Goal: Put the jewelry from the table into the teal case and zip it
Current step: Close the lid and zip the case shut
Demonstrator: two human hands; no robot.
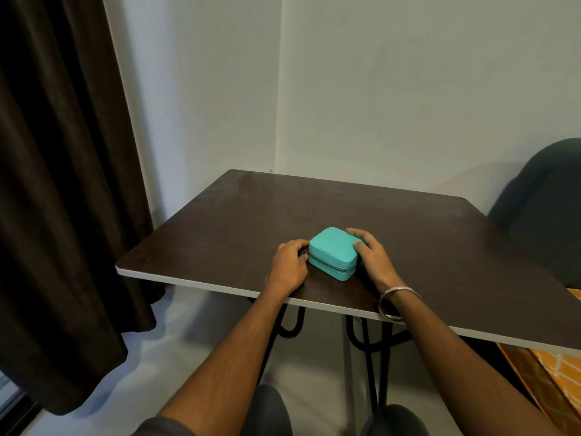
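Observation:
A small teal case lies with its lid down on the dark brown table, close to the near edge. My left hand sits at the case's left side, its fingers curled at the zipper line and pinching something small there, apparently the zipper pull. My right hand rests against the case's right side, fingers spread over the top corner and thumb on the lid. No loose jewelry shows on the table.
A dark curtain hangs at the left. A dark chair back stands beyond the table's right end. An orange patterned cloth lies under the right edge. A metal bangle circles my right wrist.

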